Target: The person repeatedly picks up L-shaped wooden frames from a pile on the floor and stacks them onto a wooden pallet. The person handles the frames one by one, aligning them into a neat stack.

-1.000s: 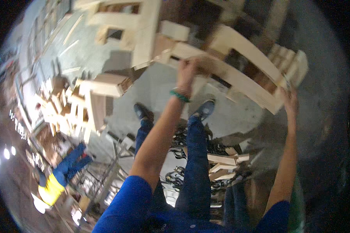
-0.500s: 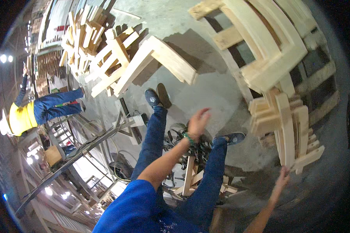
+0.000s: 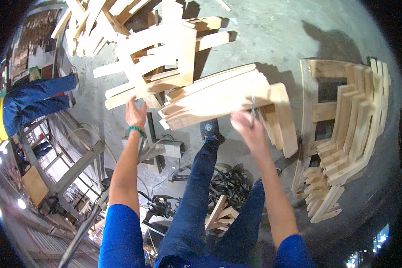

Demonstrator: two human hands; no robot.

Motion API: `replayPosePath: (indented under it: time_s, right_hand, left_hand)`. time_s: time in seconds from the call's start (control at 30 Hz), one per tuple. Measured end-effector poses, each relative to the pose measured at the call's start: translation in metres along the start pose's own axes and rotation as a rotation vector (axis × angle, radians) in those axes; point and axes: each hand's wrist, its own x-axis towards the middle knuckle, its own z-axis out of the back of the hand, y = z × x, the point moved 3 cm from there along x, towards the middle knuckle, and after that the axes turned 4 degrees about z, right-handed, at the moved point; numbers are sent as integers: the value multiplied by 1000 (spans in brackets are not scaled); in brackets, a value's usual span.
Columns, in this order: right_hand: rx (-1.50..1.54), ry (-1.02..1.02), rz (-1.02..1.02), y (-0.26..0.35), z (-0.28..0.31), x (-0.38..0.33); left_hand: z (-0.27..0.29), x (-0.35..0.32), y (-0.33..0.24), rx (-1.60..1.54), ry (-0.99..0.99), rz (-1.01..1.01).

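Observation:
My left hand [image 3: 136, 115] is open, fingers spread, beside the near end of a wooden frame piece [image 3: 120, 96] in the left pile; I cannot tell whether it touches. My right hand [image 3: 249, 127] is closed around a thin blue-grey rod [image 3: 253, 107], its exact kind too small to make out. The rod points away from me, over a stack of angled wooden pieces [image 3: 214, 100]. This stack lies across the middle of the floor, its bent ends [image 3: 281, 118] turned toward me on the right.
On the right, a wooden pallet [image 3: 304, 120] carries several nested angled pieces [image 3: 357, 120]. More loose wood [image 3: 102, 22] is heaped at the far left. Dark tangled straps [image 3: 230, 183] lie between my legs. Metal framing [image 3: 80, 165] and a person in blue trousers [image 3: 44, 100] are at left.
The view has turned toward the right. My right hand has moved from the pieces at the pallet to the middle stack, and my left hand has moved left to the wooden pile.

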Motion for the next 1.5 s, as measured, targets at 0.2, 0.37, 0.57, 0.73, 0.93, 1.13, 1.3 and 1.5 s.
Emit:
replayPosePath:
  time_s: [0.2, 0.37, 0.57, 0.73, 0.93, 1.13, 1.3, 1.5]
  right_hand:
    - [-398, -234, 38, -42, -125, 203]
    - [-604, -373, -221, -80, -194, 251]
    - [-618, -354, -175, -86, -200, 261]
    - [-572, -455, 210, -33, -172, 242]
    - [-325, -336, 301, 60, -119, 134]
    - [13, -447, 275, 114, 1, -23]
    - [-346, -693, 341, 53, 145, -221]
    - [380, -1058, -80, -25, 221, -453]
  left_hand:
    - [-15, 126, -56, 283, 50, -494]
    - [-49, 177, -56, 396, 161, -513]
    - [-54, 190, -47, 434, 351, -535]
    - [27, 195, -56, 284, 207, -586]
    - [187, 174, 1, -295, 161, -357]
    - [294, 87, -44, -504, 7, -382]
    - [256, -13, -189, -459, 118, -646]
    - [159, -172, -363, -561, 462, -800]
